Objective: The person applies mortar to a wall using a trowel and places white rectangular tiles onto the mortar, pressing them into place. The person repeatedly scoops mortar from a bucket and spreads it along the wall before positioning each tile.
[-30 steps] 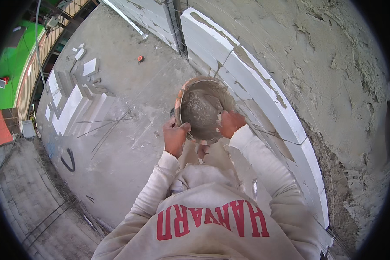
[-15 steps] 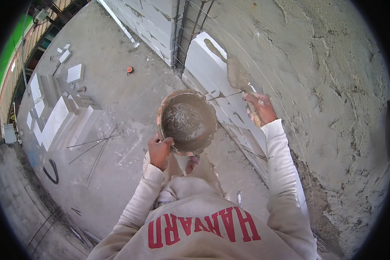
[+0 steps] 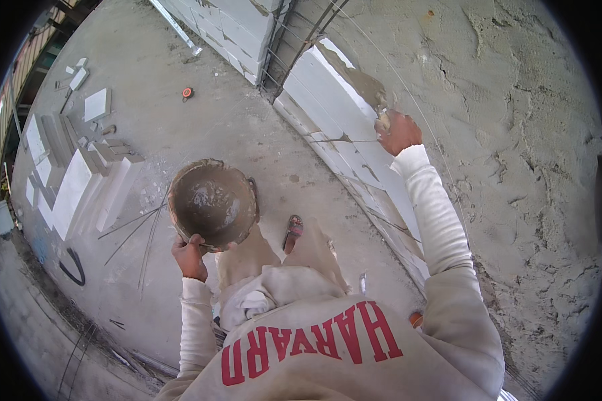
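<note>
My left hand [image 3: 190, 258] grips the near rim of a mortar-smeared bucket [image 3: 192, 184], tilted so its inside shows a little wet grey mortar. Out to the right, my right hand [image 3: 401, 133] is closed round the handle of a trowel [image 3: 384, 119]. The blade lies at the top of a low wall of white blocks [image 3: 318, 90], where grey mortar [image 3: 351, 72] covers part of the top edge. Blade and mortar are nearly the same colour, so where one ends is hard to tell.
Rough grey plaster or concrete [image 3: 515, 180] spreads along the right, with a thin string before it. Steel bars [image 3: 301, 50] stand at the wall corner. White blocks [image 3: 80, 184] are stacked at left, near thin rods [image 3: 147, 220]. An orange tape measure [image 3: 187, 93] lies on the floor.
My left hand has carried the bucket left and lower, away from the wall. My right hand has moved slightly up, bringing the trowel's blade down along the wall top, where mortar now lies.
</note>
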{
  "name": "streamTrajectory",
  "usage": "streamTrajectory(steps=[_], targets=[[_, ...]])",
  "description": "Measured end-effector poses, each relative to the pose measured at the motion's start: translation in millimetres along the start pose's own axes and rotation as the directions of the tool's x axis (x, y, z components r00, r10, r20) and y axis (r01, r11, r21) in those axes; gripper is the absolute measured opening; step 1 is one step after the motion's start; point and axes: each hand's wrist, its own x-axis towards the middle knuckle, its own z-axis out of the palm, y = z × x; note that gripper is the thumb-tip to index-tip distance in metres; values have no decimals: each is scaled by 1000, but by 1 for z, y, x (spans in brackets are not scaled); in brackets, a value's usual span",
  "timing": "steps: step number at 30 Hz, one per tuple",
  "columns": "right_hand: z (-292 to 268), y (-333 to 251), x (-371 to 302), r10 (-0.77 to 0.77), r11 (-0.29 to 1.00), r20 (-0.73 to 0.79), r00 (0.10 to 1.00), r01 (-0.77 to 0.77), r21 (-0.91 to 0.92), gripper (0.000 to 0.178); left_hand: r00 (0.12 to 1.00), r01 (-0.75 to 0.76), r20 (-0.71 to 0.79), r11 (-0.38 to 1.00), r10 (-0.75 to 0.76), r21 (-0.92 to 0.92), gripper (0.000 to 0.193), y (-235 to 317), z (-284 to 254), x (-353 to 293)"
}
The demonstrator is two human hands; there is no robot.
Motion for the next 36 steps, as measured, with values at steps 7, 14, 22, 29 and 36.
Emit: streamTrajectory(steps=[7,14,22,29,36], targets=[[14,53,-58,94,988,-80,992,-83,133,42,999,-36,31,999,35,24,13,3,7,-16],[51,103,-100,20,931,-90,996,14,364,36,988,-59,139,997,64,-40,13,-36,74,-63],[45,75,-209,-452,871,-68,889,457,180,32,957,-78,280,997,79,-16,14,-78,198,-163],[52,166,-230,-315,654,515,797,-211,726,31,926,-86,368,996,83,-8,8,-121,261,-228],[28,268,-271,-248,266,409,878,-344,900,42,922,-43,385,999,38,3,11,-144,278,-259]])
